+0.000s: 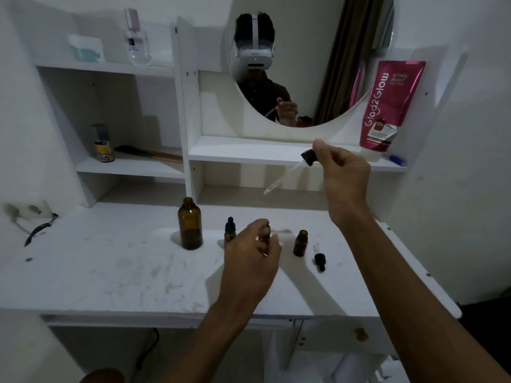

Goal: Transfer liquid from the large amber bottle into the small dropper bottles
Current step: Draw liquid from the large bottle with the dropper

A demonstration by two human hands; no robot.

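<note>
Dropper (287, 175) aslant, tip down-left (right hand (345, 175))

Person: forearms, left hand (250, 246) and right hand (345, 172) all bare. Reflected in the round wall mirror (309, 37): white head-mounted headset (254, 55) with white top strap (255, 23) over dark hair; dark shirt (265, 91) lower in the mirror.

Large bottle (190, 223) stands left of capped bottle (229, 230).

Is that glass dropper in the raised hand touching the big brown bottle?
Apart. The head view shows the dropper, pinched by the right hand, held high, with a clear gap between its tip and the large amber bottle.
</note>
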